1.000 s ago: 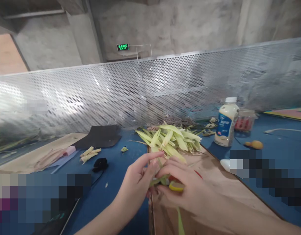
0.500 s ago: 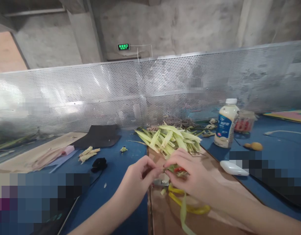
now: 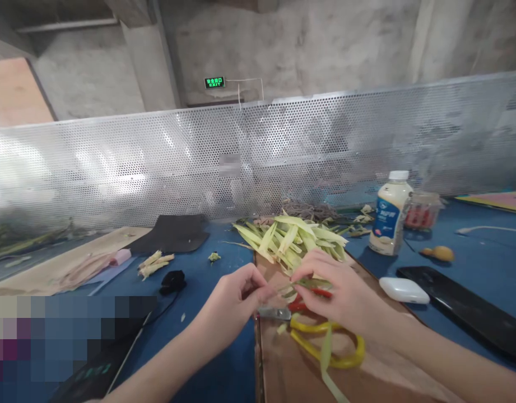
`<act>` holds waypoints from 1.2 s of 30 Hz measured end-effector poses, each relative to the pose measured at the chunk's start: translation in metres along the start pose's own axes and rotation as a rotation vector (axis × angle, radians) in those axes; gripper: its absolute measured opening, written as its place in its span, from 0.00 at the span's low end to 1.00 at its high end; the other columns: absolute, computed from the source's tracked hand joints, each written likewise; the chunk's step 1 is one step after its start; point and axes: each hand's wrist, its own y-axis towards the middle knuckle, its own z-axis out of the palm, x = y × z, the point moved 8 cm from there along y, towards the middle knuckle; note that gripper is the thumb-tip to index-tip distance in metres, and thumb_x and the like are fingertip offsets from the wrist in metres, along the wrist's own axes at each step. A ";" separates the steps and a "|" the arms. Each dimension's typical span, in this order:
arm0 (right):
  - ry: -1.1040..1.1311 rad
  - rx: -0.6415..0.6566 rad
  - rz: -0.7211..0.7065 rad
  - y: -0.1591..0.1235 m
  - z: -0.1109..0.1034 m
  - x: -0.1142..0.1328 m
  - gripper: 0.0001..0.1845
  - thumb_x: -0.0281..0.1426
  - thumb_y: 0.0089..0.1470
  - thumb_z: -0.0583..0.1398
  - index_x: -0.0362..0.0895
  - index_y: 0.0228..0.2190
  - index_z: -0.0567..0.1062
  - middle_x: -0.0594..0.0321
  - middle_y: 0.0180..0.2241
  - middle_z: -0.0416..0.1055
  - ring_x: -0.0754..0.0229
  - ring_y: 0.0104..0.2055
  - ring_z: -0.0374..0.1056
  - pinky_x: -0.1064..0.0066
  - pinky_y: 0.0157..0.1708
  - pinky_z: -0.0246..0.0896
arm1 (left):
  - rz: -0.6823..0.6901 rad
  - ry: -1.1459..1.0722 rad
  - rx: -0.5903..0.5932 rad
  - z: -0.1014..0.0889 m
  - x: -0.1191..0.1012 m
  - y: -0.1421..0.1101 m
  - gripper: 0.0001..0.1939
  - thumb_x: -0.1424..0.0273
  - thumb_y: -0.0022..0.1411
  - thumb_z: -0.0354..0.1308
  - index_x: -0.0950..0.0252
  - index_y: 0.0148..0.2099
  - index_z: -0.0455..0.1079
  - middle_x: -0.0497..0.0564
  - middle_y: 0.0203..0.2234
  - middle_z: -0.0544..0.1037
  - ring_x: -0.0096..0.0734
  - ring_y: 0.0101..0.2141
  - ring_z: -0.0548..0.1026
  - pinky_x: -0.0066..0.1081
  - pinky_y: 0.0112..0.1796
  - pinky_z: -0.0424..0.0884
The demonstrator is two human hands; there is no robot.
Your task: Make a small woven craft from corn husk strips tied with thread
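My left hand (image 3: pixel 243 294) is closed in a pinch over the board, its fingertips on a thin, pale strand. My right hand (image 3: pixel 335 291) pinches a narrow green strip of leaf or husk (image 3: pixel 314 284), which seems to run towards the left fingertips. Below the hands lies a pair of scissors with yellow handles (image 3: pixel 354 358) and a short metal blade (image 3: pixel 274 313). A red handle-like part (image 3: pixel 297 305) shows partly under my right hand. One loose pale green strip (image 3: pixel 326 352) lies across the yellow handles. Just beyond the hands is a heap of pale green corn husks (image 3: pixel 289 235).
The brown board (image 3: pixel 278 369) lies on a blue table (image 3: pixel 224 246). To the right stand a milk bottle (image 3: pixel 387 215), a clear box of red fruit (image 3: pixel 421 210), a white case (image 3: pixel 404 290) and a black phone (image 3: pixel 463 310). A perforated metal screen (image 3: pixel 177 162) closes off the back.
My hands have drawn slightly apart, the right one moving right, so more of the strand and the red part shows. The view has shifted a little. Both hands stay pinched.
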 end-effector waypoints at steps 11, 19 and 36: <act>-0.427 0.026 -0.191 -0.004 0.016 0.038 0.24 0.25 0.48 0.57 0.42 0.48 0.62 0.59 0.35 0.69 0.56 0.37 0.63 0.63 0.36 0.60 | -0.039 -0.266 0.104 0.028 -0.004 -0.002 0.15 0.59 0.58 0.48 0.66 0.39 0.66 0.47 0.23 0.69 0.24 0.20 0.68 0.22 0.18 0.63; -0.397 -0.138 -0.152 -0.009 0.010 0.044 0.13 0.28 0.51 0.55 0.40 0.40 0.64 0.56 0.36 0.67 0.56 0.39 0.62 0.63 0.37 0.59 | -0.096 -0.438 -0.011 0.017 0.001 0.001 0.14 0.60 0.54 0.53 0.67 0.31 0.63 0.43 0.19 0.65 0.21 0.18 0.65 0.23 0.16 0.66; -0.214 0.074 0.082 -0.015 0.028 0.045 0.12 0.23 0.52 0.47 0.43 0.19 0.60 0.64 0.21 0.63 0.64 0.24 0.60 0.72 0.22 0.50 | -0.055 -0.332 -0.136 0.002 0.000 -0.001 0.09 0.63 0.58 0.48 0.63 0.30 0.59 0.40 0.14 0.65 0.24 0.15 0.69 0.21 0.13 0.62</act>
